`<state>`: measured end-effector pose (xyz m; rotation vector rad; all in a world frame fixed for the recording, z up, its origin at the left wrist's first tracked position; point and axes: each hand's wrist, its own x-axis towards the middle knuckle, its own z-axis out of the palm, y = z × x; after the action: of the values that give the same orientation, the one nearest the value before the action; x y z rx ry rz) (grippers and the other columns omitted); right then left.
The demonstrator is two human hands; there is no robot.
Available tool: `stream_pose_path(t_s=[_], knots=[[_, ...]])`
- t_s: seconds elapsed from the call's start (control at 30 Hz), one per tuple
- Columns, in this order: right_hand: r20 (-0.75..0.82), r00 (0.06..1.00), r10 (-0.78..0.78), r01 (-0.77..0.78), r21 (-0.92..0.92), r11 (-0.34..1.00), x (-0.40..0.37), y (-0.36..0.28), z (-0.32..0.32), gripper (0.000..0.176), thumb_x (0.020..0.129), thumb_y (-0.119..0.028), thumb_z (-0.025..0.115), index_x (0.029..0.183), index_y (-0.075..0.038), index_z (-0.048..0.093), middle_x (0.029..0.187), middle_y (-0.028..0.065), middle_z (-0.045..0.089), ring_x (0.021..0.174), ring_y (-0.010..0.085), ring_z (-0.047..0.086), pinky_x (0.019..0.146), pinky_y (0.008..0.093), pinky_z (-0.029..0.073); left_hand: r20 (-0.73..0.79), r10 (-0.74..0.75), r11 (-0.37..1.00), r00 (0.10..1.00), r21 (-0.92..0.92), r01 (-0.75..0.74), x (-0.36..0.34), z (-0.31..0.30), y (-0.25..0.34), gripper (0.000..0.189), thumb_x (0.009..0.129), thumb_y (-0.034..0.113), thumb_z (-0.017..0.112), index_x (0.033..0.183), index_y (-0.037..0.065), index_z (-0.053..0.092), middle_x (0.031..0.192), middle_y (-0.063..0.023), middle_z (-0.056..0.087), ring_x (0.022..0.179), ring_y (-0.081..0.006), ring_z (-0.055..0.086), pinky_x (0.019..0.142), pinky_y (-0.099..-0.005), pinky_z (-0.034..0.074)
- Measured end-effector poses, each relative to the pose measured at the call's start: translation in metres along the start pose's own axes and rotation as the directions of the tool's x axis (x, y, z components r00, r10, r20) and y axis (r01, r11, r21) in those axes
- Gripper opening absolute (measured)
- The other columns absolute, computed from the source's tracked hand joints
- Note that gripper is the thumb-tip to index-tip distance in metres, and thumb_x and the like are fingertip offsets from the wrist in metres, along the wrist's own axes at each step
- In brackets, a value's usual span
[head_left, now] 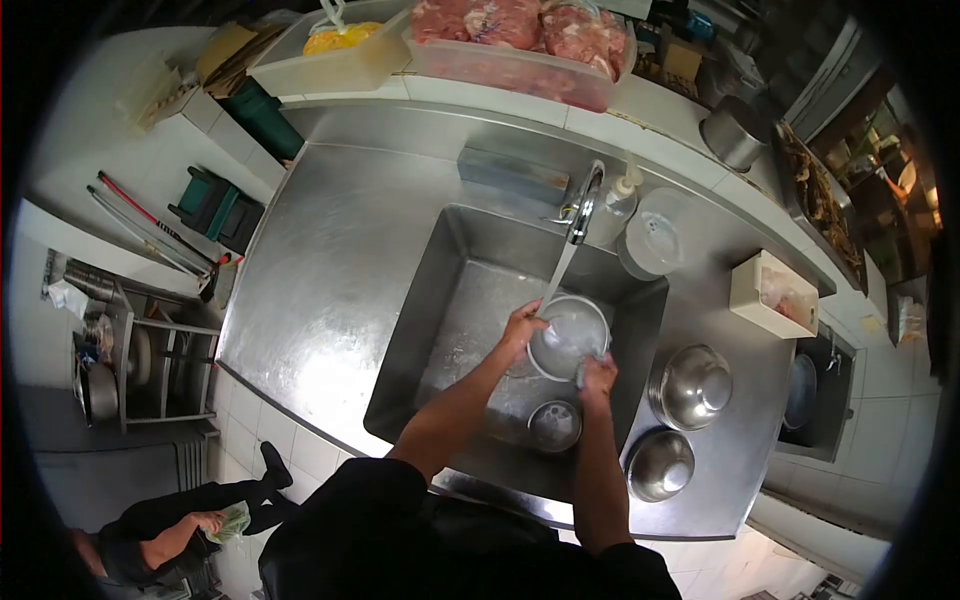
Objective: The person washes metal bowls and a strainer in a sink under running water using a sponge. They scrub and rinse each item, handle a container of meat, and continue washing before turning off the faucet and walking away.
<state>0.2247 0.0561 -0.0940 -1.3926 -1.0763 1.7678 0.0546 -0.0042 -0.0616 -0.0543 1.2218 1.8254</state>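
In the head view, my left hand [520, 328] grips the left rim of a round, whitish bowl [568, 340], which is tilted under the tap's running water [562, 270]. At the bowl's lower right edge, my right hand [598, 374] is closed around a small greyish scrubber [581, 375], its texture hard to make out. Both hands are inside the steel sink [455, 280]. Below the held bowl, a small metal bowl [554, 426] rests on the sink floor.
Two upturned steel bowls [697, 388] lie right of the sink. Behind it stand a tap [590, 190], a soap bottle [620, 205] and a clear tub [655, 235]. Meat fills a tray [520, 75] on the ledge. Another person [165, 525] is at lower left.
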Motion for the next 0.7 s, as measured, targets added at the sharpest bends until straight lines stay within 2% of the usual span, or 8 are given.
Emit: stream_pose_path(t_s=[0.07,0.17,0.23,0.37,0.43,0.5,0.6,0.7], knots=[[-0.211,0.977,-0.019,0.060,0.192,0.980,0.012,0.023,0.013,0.033,0.073,0.000,0.056,0.106,-0.001,0.056,0.093,0.0101,0.062,0.081,0.0207,0.059,0.069,0.0348,0.048,-0.020,0.012,0.956,1.000,0.292,-0.006,0.004,0.016,0.015,0.045,0.069,-0.009,0.047,0.111,0.002,0.060,0.102,-0.0093,0.063,0.093,-0.0193,0.059,0.083,-0.0279,0.045],[-0.525,0.732,-0.435,0.062,-0.584,0.809,0.029,0.025,0.040,0.040,0.071,0.004,0.054,0.110,-0.002,0.054,0.098,0.0101,0.061,0.082,0.0209,0.060,0.070,0.0332,0.049,-0.099,0.547,0.748,0.831,0.502,-0.433,0.017,0.037,-0.009,0.038,0.072,-0.008,0.048,0.107,0.001,0.062,0.098,-0.0081,0.064,0.093,-0.0179,0.059,0.083,-0.0279,0.045],[-0.178,0.984,0.011,0.020,0.174,0.985,-0.007,-0.033,0.028,0.043,0.073,0.002,0.052,0.115,-0.002,0.051,0.102,0.0103,0.061,0.086,0.0223,0.059,0.073,0.0331,0.048,-0.017,0.459,0.792,0.888,0.460,-0.401,0.027,0.026,-0.005,0.037,0.074,-0.008,0.047,0.107,0.000,0.060,0.097,-0.0093,0.064,0.093,-0.0171,0.059,0.084,-0.0275,0.044],[-0.412,0.903,-0.123,0.194,0.134,0.972,0.006,-0.015,0.060,0.048,0.073,0.004,0.050,0.120,-0.003,0.048,0.105,0.0095,0.059,0.088,0.0224,0.058,0.074,0.0337,0.048,0.101,0.574,0.718,0.813,0.416,-0.558,0.023,0.045,-0.001,0.038,0.076,-0.005,0.048,0.112,0.002,0.058,0.109,-0.0133,0.060,0.104,-0.0230,0.055,0.090,-0.0330,0.042],[-0.432,0.900,-0.064,0.157,0.184,0.970,0.018,0.001,0.062,0.046,0.073,0.003,0.052,0.118,-0.008,0.049,0.104,0.0082,0.058,0.086,0.0240,0.058,0.073,0.0406,0.048,0.090,0.749,0.344,0.657,0.794,-0.501,0.011,0.058,0.001,0.032,0.079,-0.001,0.051,0.110,0.004,0.059,0.125,-0.0173,0.048,0.118,-0.0301,0.044,0.098,-0.0397,0.035],[-0.157,0.971,0.180,-0.131,0.280,0.951,0.037,0.005,0.032,0.040,0.075,-0.003,0.055,0.113,-0.014,0.050,0.101,0.0070,0.056,0.088,0.0252,0.056,0.074,0.0485,0.046,0.377,0.660,0.093,0.650,0.817,-0.569,-0.002,0.040,0.028,0.039,0.083,0.006,0.049,0.121,0.011,0.053,0.135,-0.0180,0.036,0.127,-0.0358,0.030,0.108,-0.0434,0.021],[0.124,0.904,0.410,-0.416,0.021,0.909,0.045,-0.051,-0.006,0.033,0.074,-0.014,0.061,0.106,-0.019,0.052,0.095,0.0057,0.054,0.084,0.0246,0.055,0.069,0.0530,0.046,0.845,-0.124,-0.411,0.521,0.434,-0.802,-0.033,0.035,0.075,0.039,0.084,0.010,0.048,0.123,0.011,0.050,0.128,-0.0153,0.045,0.128,-0.0339,0.029,0.108,-0.0439,0.018],[0.091,0.880,0.466,-0.396,-0.400,0.826,0.065,-0.104,-0.001,0.042,0.074,-0.033,0.065,0.110,-0.016,0.052,0.107,0.0088,0.051,0.095,0.0278,0.051,0.073,0.0518,0.046,0.600,-0.454,-0.040,0.659,0.725,-0.688,-0.022,0.040,0.071,0.025,0.087,0.019,0.049,0.106,0.007,0.058,0.104,-0.0081,0.061,0.113,-0.0248,0.049,0.092,-0.0385,0.041]])
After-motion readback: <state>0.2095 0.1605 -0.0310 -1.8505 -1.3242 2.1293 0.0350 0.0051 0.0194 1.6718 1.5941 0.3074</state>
